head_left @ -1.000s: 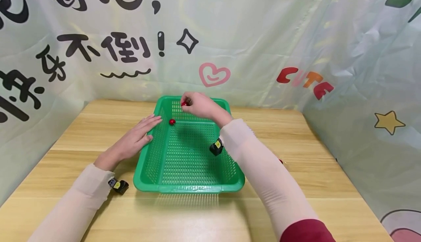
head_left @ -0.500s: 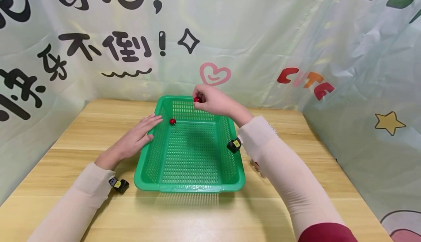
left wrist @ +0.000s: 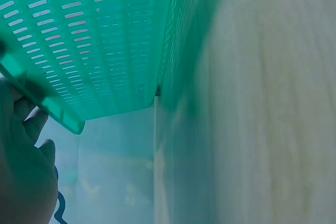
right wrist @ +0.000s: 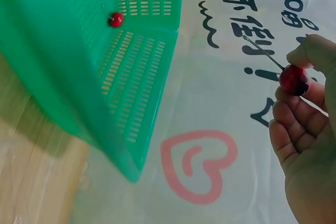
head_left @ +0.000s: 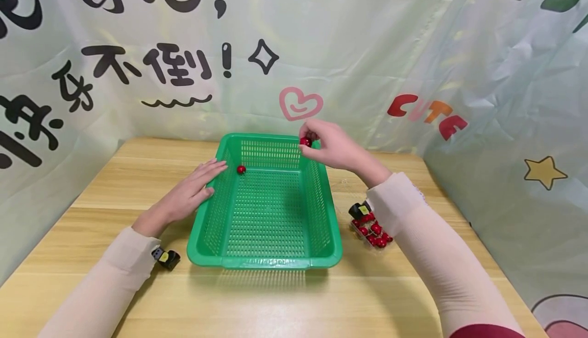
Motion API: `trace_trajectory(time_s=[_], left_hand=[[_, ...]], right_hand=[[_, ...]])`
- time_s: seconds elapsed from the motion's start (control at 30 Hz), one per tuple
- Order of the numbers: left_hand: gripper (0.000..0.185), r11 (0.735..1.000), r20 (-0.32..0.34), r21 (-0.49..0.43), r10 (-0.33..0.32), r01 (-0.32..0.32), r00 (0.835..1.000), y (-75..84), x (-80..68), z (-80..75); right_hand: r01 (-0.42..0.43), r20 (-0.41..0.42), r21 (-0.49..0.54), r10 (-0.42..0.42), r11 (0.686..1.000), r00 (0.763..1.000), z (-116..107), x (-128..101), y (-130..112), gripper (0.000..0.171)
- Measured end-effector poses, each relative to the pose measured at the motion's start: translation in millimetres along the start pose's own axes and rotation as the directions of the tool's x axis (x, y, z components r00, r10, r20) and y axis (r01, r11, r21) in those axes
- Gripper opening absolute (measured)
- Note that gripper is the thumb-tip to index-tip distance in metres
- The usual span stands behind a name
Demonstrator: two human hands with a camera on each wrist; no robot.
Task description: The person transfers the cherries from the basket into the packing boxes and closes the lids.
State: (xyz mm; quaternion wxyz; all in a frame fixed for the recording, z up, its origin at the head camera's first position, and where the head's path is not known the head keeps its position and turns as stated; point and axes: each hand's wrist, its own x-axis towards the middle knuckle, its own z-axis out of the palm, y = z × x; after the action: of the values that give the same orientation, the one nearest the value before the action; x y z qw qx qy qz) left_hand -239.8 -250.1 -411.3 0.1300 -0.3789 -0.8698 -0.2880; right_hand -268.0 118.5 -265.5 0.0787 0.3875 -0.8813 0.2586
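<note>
My right hand (head_left: 333, 144) pinches a dark red cherry (right wrist: 294, 80) between thumb and fingertips, its thin stem sticking out. In the head view this hand is over the far right corner of a green plastic basket (head_left: 264, 263). Another cherry (head_left: 241, 169) lies inside the basket, toward the far left; the right wrist view shows it too. My left hand (head_left: 186, 192) rests with straight fingers on the basket's left rim. In the left wrist view, fingertips (left wrist: 37, 120) touch the rim from outside.
Right of the basket, a clear plastic box holds several cherries (head_left: 375, 229), partly covered by the right wrist camera (head_left: 360, 210). Everything stands on a wooden table (head_left: 257, 310). A printed cloth (head_left: 358, 47) hangs behind and along both sides.
The right hand has moved rightward across the basket, still pinching the cherry. The box of cherries has come out from behind the right sleeve. The left hand stays put.
</note>
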Motion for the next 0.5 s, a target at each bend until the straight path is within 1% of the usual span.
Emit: trace_trajectory(time_s=[0.17,0.33,0.43,0.5], left_hand=[[0.05,1.0,0.002,-0.002,-0.002,0.002,1.0,0.3,0.4,0.0],[0.05,1.0,0.002,-0.002,-0.008,0.008,1.0,0.5,-0.4,0.2],[0.05,1.0,-0.002,0.003,-0.006,0.006,1.0,-0.4,-0.5,0.6],[0.051,1.0,-0.002,0.003,-0.007,0.007,1.0,-0.3,-0.5,0.8]], right_hand=[[0.018,-0.044,-0.042,-0.02,0.999,0.999,-8,-22,7,0.011],[0.049,-0.088,-0.114,-0.059,0.992,0.994,-12,-44,17,0.011],[0.056,-0.1,-0.145,-0.071,0.988,0.992,-13,-56,23,0.01],[0.049,-0.096,-0.154,-0.064,0.987,0.993,-13,-66,27,0.009]])
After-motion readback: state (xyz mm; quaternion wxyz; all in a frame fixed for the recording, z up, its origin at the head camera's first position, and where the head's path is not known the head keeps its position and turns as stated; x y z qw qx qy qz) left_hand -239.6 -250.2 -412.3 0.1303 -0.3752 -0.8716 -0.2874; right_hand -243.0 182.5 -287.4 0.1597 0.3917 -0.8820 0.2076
